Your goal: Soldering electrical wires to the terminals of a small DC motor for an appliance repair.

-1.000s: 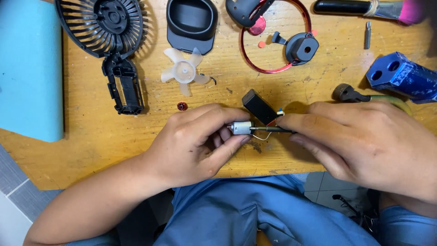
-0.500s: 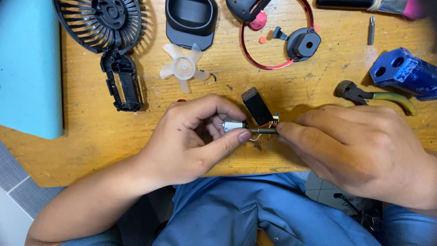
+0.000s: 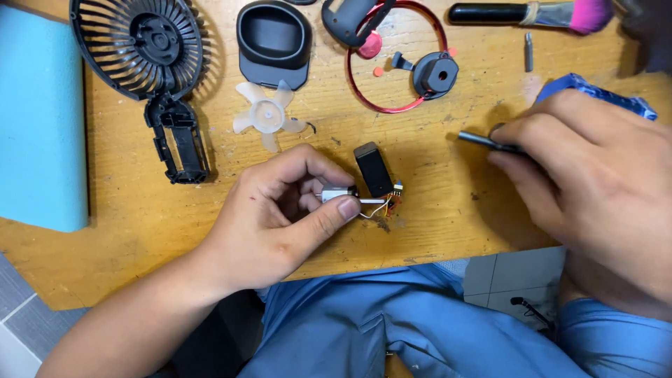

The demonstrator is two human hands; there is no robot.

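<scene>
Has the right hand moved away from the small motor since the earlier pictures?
Yes. The right hand, holding a thin dark tool, has drawn back to the right, away from the small motor in the left hand and toward the blue block.

One fan grille point(image 3: 136, 45), one white impeller point(image 3: 267, 115), one brush point(image 3: 532, 14), two hands.

No packages, labels, signs or screens are in front of me; my wooden table point(image 3: 448, 210) carries only loose fan parts and tools, none wrapped, boxed or tagged.
</scene>
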